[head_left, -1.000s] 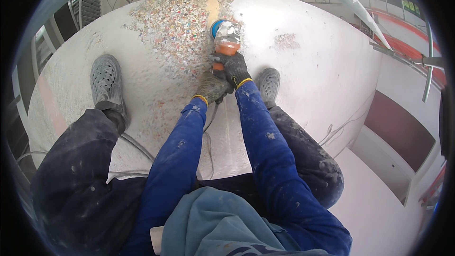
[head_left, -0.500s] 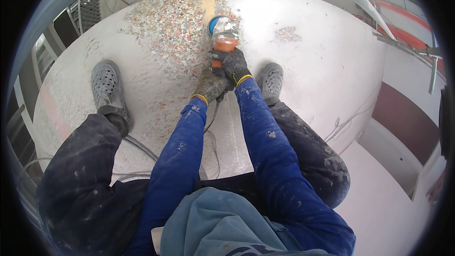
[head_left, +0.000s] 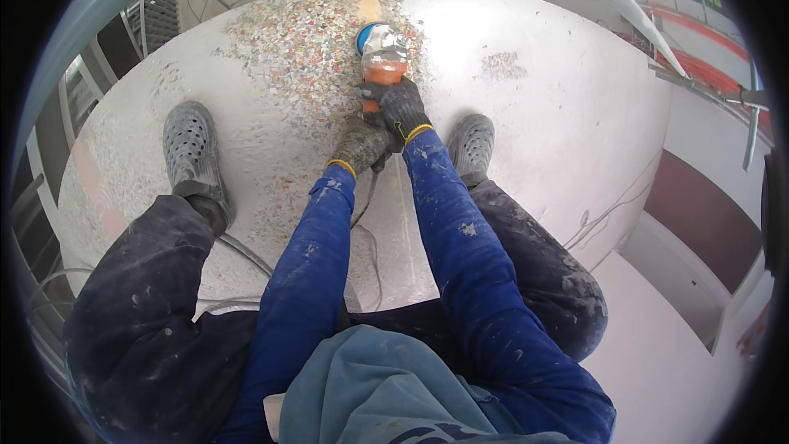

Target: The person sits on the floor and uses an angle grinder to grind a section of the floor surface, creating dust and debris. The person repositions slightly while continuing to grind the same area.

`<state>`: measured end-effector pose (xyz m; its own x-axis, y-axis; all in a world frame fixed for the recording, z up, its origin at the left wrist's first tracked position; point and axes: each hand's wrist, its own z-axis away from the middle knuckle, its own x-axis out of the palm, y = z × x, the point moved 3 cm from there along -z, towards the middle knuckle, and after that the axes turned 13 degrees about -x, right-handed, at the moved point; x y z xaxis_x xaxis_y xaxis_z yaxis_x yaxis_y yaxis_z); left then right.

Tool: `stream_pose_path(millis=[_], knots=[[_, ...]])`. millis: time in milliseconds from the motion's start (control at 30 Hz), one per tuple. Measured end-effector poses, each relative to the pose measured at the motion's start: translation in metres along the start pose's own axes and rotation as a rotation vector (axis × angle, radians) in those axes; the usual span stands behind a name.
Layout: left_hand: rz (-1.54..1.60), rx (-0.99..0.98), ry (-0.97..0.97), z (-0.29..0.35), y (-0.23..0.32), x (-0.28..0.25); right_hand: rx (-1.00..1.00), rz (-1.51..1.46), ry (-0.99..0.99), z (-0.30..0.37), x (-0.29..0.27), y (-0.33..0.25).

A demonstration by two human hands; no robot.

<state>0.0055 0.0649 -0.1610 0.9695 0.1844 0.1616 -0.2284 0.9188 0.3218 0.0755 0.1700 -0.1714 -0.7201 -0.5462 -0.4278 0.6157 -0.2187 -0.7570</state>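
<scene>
An orange angle grinder (head_left: 385,71) with a whitish, dusty head and a blue rim at its disc end lies against the pale curved surface (head_left: 559,107) ahead of me. My gloved right hand (head_left: 400,105) is wrapped round its body just behind the head. Behind that, my gloved left hand (head_left: 360,143) grips the rear end, close against the right one. A cord (head_left: 369,193) trails from the tool toward me. Under and left of the head, the surface is a patch of coloured chips (head_left: 300,49), with a tan strip (head_left: 370,2) running away from the disc. The disc's face is hidden.
My dusty clogs stand on the surface, the left (head_left: 191,141) and right (head_left: 472,145) either side of my arms. Cables (head_left: 246,256) lie by the left leg, and thinner wires (head_left: 604,218) at the right. Metal tubes (head_left: 616,0) cross overhead beyond the curved edge.
The grinder has shifted slightly left and farther away across the surface, with both hands still gripping it. The feet remain in place.
</scene>
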Motion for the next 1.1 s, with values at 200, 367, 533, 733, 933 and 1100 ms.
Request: stream_pose_path(millis=[200,367,533,733,933,1100], knots=[[-0.075,0.026,-0.021,0.014,-0.001,0.000,0.120,-0.114,-0.014,0.014,-0.004,0.002],[-0.066,-0.022,-0.053,0.018,-0.009,0.014,0.147,-0.258,0.034,0.029,-0.008,0.005],[-0.131,0.051,-0.060,0.012,-0.013,0.018,0.171,-0.225,0.044,0.036,-0.011,0.010],[-0.142,-0.015,-0.027,0.008,-0.015,0.010,0.141,-0.185,0.009,0.021,-0.002,0.016],[-0.075,0.011,-0.028,0.004,-0.012,0.005,0.148,-0.220,0.003,0.013,0.005,0.018],[0.053,-0.003,-0.030,0.002,-0.019,0.004,-0.042,0.077,-0.059,0.011,0.005,0.009]])
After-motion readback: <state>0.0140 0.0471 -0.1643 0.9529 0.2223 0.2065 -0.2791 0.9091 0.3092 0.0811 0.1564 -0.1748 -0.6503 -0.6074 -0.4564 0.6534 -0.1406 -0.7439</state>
